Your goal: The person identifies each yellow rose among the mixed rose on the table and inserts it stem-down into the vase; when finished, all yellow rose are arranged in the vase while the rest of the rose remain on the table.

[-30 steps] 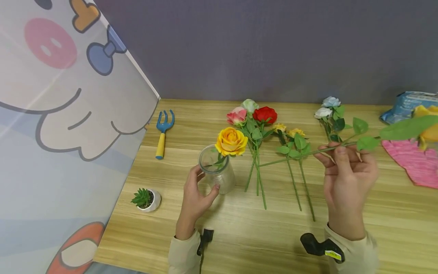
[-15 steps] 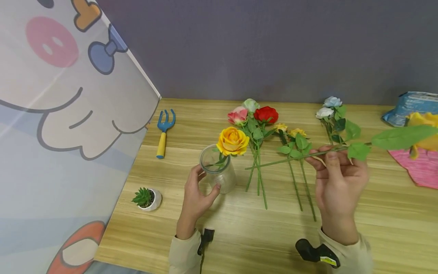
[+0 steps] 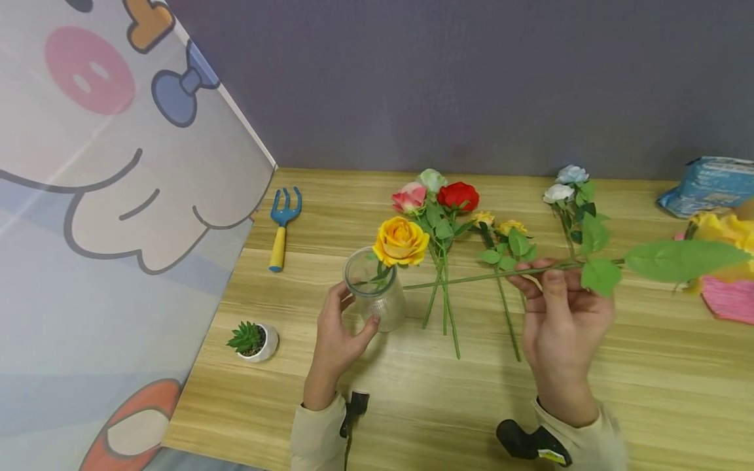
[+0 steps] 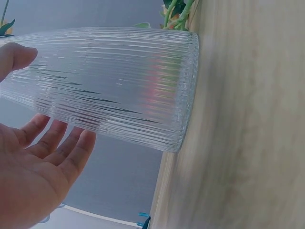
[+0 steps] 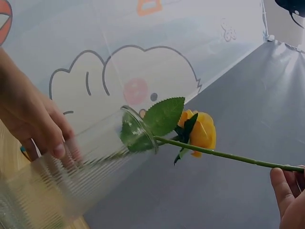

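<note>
My left hand (image 3: pixel 346 313) grips a ribbed clear glass vase (image 3: pixel 375 292) that stands on the wooden table (image 3: pixel 412 405). A yellow rose (image 3: pixel 400 241) leans out of its mouth. In the left wrist view the vase (image 4: pixel 119 86) fills the frame, with the fingers (image 4: pixel 52 152) beside it. My right hand (image 3: pixel 544 273) pinches the long green stem (image 3: pixel 471 277) of a second yellow rose (image 3: pixel 726 234), held level above the table. Its cut end points at the vase's rim. The right wrist view shows this stem (image 5: pixel 228 155) reaching the vase (image 5: pixel 81 167).
Loose roses lie behind: pink, pale green and red (image 3: pixel 438 195), two small yellow (image 3: pixel 497 226), white and pale blue (image 3: pixel 564 185). A blue garden fork (image 3: pixel 281 226) and potted succulent (image 3: pixel 252 341) sit left, beside a cartoon panel (image 3: pixel 106 209). Blue packet (image 3: pixel 703 183) and pink cloth (image 3: pixel 729 297) lie right.
My right hand has carried the rose leftward, bringing the stem's cut end from mid-table close to the vase's rim. The left hand and vase have stayed put.
</note>
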Action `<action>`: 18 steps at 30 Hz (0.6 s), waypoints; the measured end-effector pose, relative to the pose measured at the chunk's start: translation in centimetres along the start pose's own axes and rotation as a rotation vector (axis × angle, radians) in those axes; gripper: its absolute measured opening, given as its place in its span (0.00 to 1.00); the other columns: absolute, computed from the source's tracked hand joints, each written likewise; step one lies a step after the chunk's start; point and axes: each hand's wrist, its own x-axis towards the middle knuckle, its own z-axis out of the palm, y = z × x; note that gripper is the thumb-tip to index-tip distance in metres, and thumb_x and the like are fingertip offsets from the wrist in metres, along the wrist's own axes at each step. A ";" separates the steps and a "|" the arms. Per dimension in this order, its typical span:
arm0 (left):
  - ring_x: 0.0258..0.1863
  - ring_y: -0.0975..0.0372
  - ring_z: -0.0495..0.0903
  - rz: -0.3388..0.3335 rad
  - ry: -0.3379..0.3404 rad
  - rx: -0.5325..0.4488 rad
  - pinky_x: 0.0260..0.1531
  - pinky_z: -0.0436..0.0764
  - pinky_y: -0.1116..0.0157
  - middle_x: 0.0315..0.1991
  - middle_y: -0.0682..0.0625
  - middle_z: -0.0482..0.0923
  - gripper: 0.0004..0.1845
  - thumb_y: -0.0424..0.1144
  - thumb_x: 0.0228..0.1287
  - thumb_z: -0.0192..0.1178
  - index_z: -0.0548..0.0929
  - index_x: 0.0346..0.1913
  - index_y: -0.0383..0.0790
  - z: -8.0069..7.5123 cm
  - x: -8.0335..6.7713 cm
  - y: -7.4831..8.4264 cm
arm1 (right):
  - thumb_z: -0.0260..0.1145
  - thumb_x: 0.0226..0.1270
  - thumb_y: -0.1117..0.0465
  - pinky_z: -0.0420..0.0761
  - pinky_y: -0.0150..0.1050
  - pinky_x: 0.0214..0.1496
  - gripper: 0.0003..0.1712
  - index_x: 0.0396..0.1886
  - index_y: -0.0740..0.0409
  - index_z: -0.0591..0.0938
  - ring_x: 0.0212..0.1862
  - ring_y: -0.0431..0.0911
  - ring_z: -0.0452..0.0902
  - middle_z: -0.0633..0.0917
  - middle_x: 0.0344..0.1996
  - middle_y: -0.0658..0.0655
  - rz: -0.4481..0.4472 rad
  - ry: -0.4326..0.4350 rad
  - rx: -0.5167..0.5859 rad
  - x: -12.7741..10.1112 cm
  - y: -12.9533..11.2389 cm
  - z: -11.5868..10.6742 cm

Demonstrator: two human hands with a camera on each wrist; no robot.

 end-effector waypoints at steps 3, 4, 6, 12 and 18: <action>0.65 0.42 0.76 0.005 0.000 -0.001 0.61 0.81 0.41 0.63 0.36 0.75 0.36 0.30 0.56 0.70 0.69 0.68 0.30 0.0 0.0 0.0 | 0.54 0.71 0.84 0.92 0.47 0.39 0.03 0.42 0.85 0.71 0.37 0.62 0.87 0.86 0.34 0.74 0.005 -0.018 -0.013 -0.3 0.2 0.2; 0.65 0.42 0.76 0.005 0.000 0.000 0.61 0.81 0.42 0.63 0.36 0.75 0.36 0.30 0.56 0.70 0.69 0.68 0.30 0.0 0.0 0.0 | 0.54 0.71 0.84 0.92 0.47 0.40 0.03 0.42 0.85 0.71 0.37 0.62 0.87 0.86 0.34 0.74 0.007 -0.026 -0.015 -0.4 0.2 0.3; 0.65 0.42 0.76 0.004 -0.002 0.000 0.61 0.81 0.42 0.63 0.36 0.75 0.36 0.30 0.56 0.70 0.69 0.68 0.29 0.0 0.0 -0.1 | 0.55 0.71 0.84 0.92 0.46 0.41 0.05 0.43 0.85 0.72 0.38 0.61 0.88 0.86 0.35 0.74 0.013 -0.045 -0.021 -0.6 0.4 0.4; 0.64 0.42 0.76 -0.008 -0.001 -0.001 0.62 0.81 0.43 0.63 0.36 0.75 0.36 0.30 0.56 0.70 0.69 0.68 0.30 0.0 0.0 -0.2 | 0.54 0.72 0.83 0.92 0.46 0.43 0.05 0.45 0.85 0.72 0.40 0.61 0.88 0.86 0.36 0.74 0.005 -0.076 0.007 -1.0 0.8 0.7; 0.64 0.43 0.76 -0.007 -0.001 0.003 0.61 0.81 0.43 0.63 0.35 0.75 0.36 0.31 0.56 0.70 0.69 0.68 0.29 0.0 0.0 -0.2 | 0.54 0.72 0.84 0.92 0.46 0.42 0.09 0.50 0.85 0.71 0.38 0.62 0.88 0.86 0.35 0.74 -0.015 -0.053 0.029 -1.3 0.8 1.0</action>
